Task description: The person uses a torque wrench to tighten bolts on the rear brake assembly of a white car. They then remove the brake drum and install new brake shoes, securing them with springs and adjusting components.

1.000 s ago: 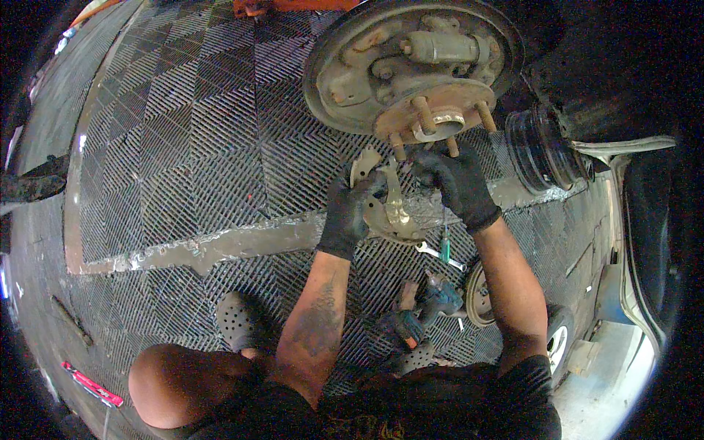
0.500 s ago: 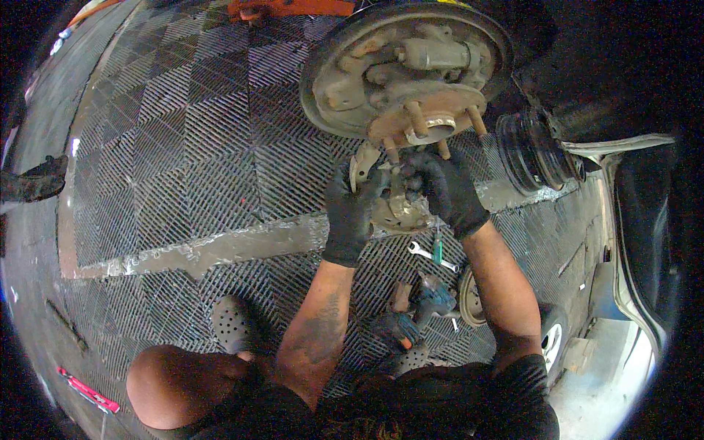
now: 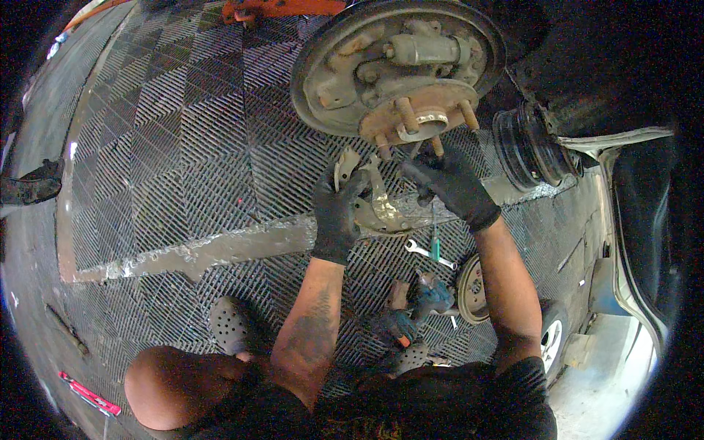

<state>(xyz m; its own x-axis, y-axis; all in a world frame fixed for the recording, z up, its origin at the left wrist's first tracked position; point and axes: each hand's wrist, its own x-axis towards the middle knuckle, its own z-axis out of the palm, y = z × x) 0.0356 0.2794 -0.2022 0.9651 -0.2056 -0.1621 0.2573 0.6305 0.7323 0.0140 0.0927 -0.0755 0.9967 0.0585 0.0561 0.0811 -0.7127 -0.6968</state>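
My left hand, in a black glove, is closed around a worn, curved brake shoe below the wheel hub. The shoe's pale metal web rises above the fingers. To its right, my gloved right hand has curled fingers just under the hub studs; whatever lies between them is too small or hidden to name. A small gap separates it from the shoe. Above both hands is the rusty hub flange with its studs. Behind the flange sits the round, dirty backing plate, bearing a grey cylinder.
Below my hands, a combination wrench and green-handled screwdriver lie on the ribbed floor mat. A cordless power tool and brake drum are nearer. A black steel wheel stands right; an orange metal object lies far.
My hands have moved apart: the left carries the brake shoe slightly left, while the right has drawn away from it. More of the shoe shows. The whole view has shifted slightly.
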